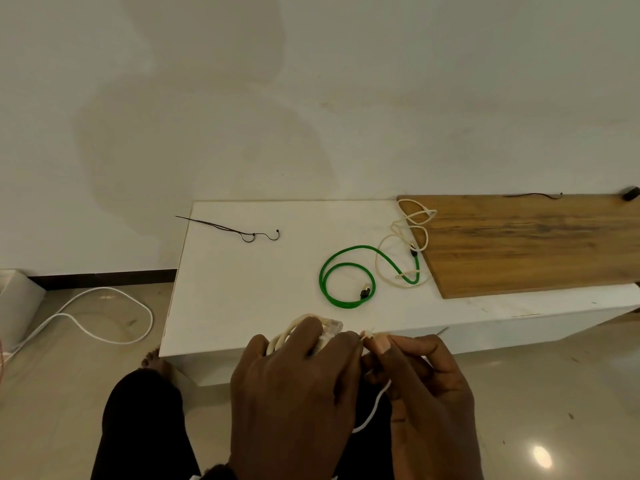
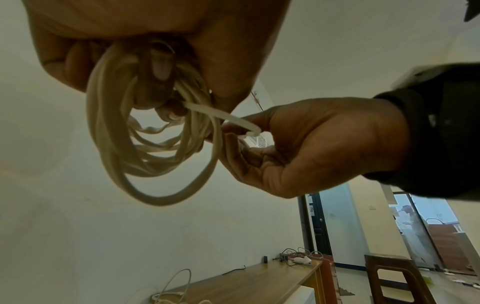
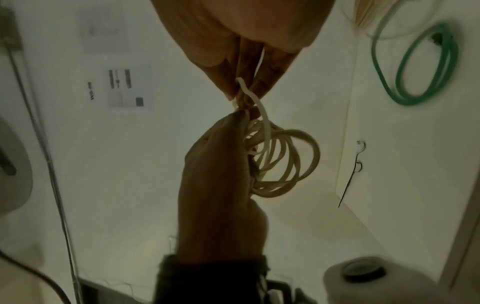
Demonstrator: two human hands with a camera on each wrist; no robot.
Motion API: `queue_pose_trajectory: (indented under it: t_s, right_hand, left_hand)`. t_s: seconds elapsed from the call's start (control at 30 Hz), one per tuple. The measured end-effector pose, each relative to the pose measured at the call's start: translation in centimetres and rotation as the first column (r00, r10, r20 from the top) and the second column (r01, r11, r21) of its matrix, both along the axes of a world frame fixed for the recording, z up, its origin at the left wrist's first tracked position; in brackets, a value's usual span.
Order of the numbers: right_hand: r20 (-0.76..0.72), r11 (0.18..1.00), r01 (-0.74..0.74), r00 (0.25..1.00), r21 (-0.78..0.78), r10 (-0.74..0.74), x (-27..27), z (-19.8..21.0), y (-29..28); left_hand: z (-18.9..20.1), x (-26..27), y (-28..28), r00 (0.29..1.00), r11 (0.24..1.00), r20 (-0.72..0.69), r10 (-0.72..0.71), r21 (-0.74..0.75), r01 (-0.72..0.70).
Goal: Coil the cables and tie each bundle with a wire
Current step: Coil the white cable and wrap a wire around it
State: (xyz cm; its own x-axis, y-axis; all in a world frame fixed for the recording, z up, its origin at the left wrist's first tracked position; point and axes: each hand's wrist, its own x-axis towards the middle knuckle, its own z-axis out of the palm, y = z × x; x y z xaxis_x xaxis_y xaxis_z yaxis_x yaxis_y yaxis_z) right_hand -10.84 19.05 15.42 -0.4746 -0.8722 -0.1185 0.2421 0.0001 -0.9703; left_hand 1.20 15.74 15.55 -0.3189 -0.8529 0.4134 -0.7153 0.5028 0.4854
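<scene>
My left hand [image 1: 298, 368] grips a coiled cream cable bundle [image 2: 153, 148] just off the near edge of the white table [image 1: 242, 282]; its clear plug [image 1: 330, 329] sticks out above my fingers. A white tie strip [image 2: 223, 118] runs from the bundle to my right hand [image 1: 415, 375], which pinches its end between thumb and fingertips. In the right wrist view the white tie strip [image 3: 262, 115] curves round the coil [image 3: 283, 162]. A green cable [image 1: 346, 277] lies half coiled on the table, tangled with a loose cream cable [image 1: 398, 244].
Thin black ties [image 1: 242, 232] lie at the table's far left. A wooden board [image 1: 533, 240] covers the right part, with another black tie [image 1: 533, 195] at its back. A white cable [image 1: 86, 313] loops on the floor to the left.
</scene>
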Motion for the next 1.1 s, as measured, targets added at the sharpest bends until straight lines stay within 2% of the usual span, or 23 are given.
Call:
queue_pose_trajectory:
  t_s: [0.1,0.2,0.3,0.37,0.47,0.57,0.63,0.73,0.83,0.97,1.1]
  right_hand:
    - [-0.097,1.0,0.001,0.995,0.027,0.001,-0.4,-0.1,0.1]
    - [-0.208,0.997,-0.05,0.976,0.066,0.063,-1.2,-0.1,-0.1]
    - [-0.193,0.993,-0.075,0.977,0.092,0.092,-1.8,0.1,-0.2]
    - [-0.18,0.981,-0.156,0.968,0.116,0.175,-2.1,0.4,-0.3]
    - [-0.09,0.931,-0.308,0.94,0.196,0.33,-2.7,0.8,-0.5]
    - [-0.011,0.878,-0.42,0.901,0.23,0.434,-3.5,1.1,-0.8]
    - [-0.058,0.849,-0.464,0.869,0.254,0.492,-4.0,1.6,-1.0]
    - [-0.111,0.827,-0.493,0.837,0.271,0.536,-4.3,2.3,-1.0]
    - [-0.209,0.815,-0.496,0.8,0.3,0.563,-4.2,2.7,-1.1]
    - [-0.445,0.849,-0.411,0.726,0.332,0.525,-4.1,2.8,-1.6]
    - [-0.546,0.877,-0.39,0.687,0.279,0.479,-3.9,3.0,-1.9]
  left_hand:
    - [-0.3,0.1,-0.1,1.0,1.0,-0.024,-0.011,0.026,0.012]
    - [-0.5,0.2,-0.1,0.999,0.998,-0.045,-0.027,0.054,0.029]
    - [-0.6,0.3,-0.3,0.998,0.996,-0.05,-0.041,0.077,0.045]
    - [-0.5,0.4,-0.5,0.995,0.994,-0.088,-0.047,0.096,0.055]
    - [-0.4,0.6,-0.9,0.967,0.982,-0.247,-0.064,0.156,0.105]
    - [-0.6,0.7,-1.2,0.878,0.938,-0.472,-0.072,0.268,0.221]
    - [-0.8,0.6,-1.2,0.851,0.912,-0.516,-0.096,0.297,0.282]
    - [-1.1,0.6,-1.1,0.83,0.913,-0.549,-0.102,0.279,0.297]
    - [-1.2,0.7,-1.1,0.844,0.921,-0.522,-0.123,0.257,0.293]
    - [-1.2,0.9,-1.2,0.847,0.923,-0.515,-0.131,0.247,0.294]
    - [-1.1,0.9,-1.1,0.837,0.909,-0.528,-0.146,0.263,0.324]
